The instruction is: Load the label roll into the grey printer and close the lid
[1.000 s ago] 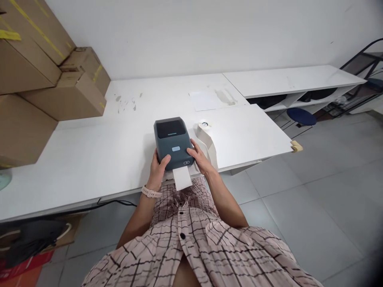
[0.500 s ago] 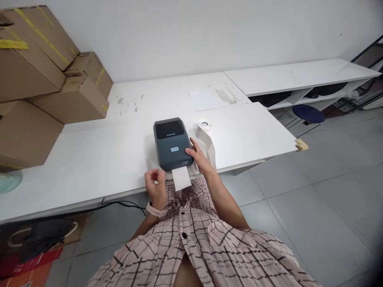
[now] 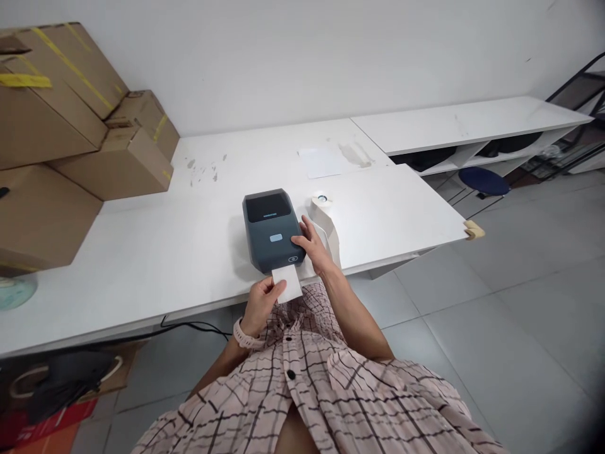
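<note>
The left hand (image 3: 263,301) pinched the white label (image 3: 287,282) hanging over the tabletop's (image 3: 165,252) near edge; the right hand (image 3: 312,246), fingers spread, pressed the dark printer's (image 3: 273,228) right side.

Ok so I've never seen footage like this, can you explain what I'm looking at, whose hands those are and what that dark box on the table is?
The picture comes from a camera worn on a person's head, looking down, so the checked shirt at the bottom and both hands belong to the wearer. The dark box is a small label printer standing on a white table. A white label sticks out of its front slot. The left hand pinches that label, while the right hand rests against the printer's side. Beside the printer is a roll of white labels with a strip trailing from it. Cardboard boxes are stacked at the left, and a sheet of paper lies farther back.
</note>
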Available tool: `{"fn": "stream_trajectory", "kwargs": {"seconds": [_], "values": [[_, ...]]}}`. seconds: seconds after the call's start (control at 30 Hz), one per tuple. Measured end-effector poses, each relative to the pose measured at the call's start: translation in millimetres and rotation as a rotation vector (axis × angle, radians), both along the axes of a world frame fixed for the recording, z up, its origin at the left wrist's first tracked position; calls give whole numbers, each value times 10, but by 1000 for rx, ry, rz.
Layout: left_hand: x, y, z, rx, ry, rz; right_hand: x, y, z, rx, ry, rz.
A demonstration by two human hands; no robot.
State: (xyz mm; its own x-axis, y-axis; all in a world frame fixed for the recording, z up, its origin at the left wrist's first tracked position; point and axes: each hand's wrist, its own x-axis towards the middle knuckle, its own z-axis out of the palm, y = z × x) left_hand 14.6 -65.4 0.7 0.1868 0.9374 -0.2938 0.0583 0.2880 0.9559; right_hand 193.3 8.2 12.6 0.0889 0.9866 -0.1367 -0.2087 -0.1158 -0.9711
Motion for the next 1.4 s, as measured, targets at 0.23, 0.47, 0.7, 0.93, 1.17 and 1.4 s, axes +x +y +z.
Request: {"fn": "stream_trajectory", "kwargs": {"seconds": [0.23, 0.47, 0.7, 0.93, 1.17, 1.4], "values": [[-303, -59, -81, 142, 186, 141, -127, 158, 300, 151, -367, 38], [-387, 239, 27, 360, 211, 381, -62, 106, 256, 172, -417, 72], [-159, 321, 211, 333, 46, 238, 100, -252, 138, 183, -103, 16], [-182, 770, 389, 551, 39, 374, 121, 34, 369, 292, -160, 7], [-202, 1359, 134, 419, 290, 319, 95, 681, 670, 387, -236, 46], [-161, 1489, -72, 395, 297, 287, -63, 923, 608, 518, -674, -41]]}}
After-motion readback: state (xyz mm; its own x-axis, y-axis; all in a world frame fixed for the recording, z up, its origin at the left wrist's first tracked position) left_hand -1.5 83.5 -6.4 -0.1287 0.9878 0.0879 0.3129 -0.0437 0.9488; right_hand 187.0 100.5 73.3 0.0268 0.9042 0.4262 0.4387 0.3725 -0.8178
